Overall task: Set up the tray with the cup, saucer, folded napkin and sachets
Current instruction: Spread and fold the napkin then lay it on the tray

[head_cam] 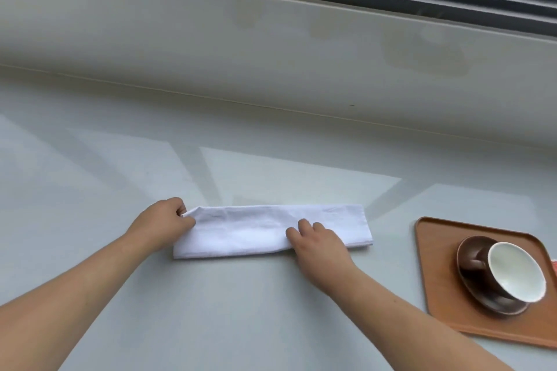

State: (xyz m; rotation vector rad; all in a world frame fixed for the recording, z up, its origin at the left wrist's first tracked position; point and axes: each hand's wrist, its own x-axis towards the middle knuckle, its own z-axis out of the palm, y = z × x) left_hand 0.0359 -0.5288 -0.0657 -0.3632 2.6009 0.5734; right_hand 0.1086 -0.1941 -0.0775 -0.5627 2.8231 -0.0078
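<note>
Pale grey desk (271,325) fills most of the view, w/ a window sill along the far side. Orange-brown tray (437,256) sits at the right edge, partly cut off by the frame; on it a brown saucer (494,304) carries a brown cup (517,269) w/ white inside, tipped toward the camera in this wide lens. A scrap of red just past the tray's right rim may be a sachet; too little shows to be sure.

White napkin (241,232) lies on the desk left of the tray, well apart from it, already folded into 1 long strip running left-right, w/ soft creases and the far-left corner lifted.

Left hand (162,220): grip closed, pinching that lifted left end. Right hand (319,245): flat, fingers spread open, pressing down near the strip's middle, holding nothing.

Step in hand looks like folding the strip in half. To do it well, prob. keep the right hand pinned as the hinge, carry the left end over to the right end, match the edges & corners, then smooth the crease w/ the palm. Cloth is limp, so it may skew if lifted by 1 corner only.

Napkin & sachets are not yet on the tray.
</note>
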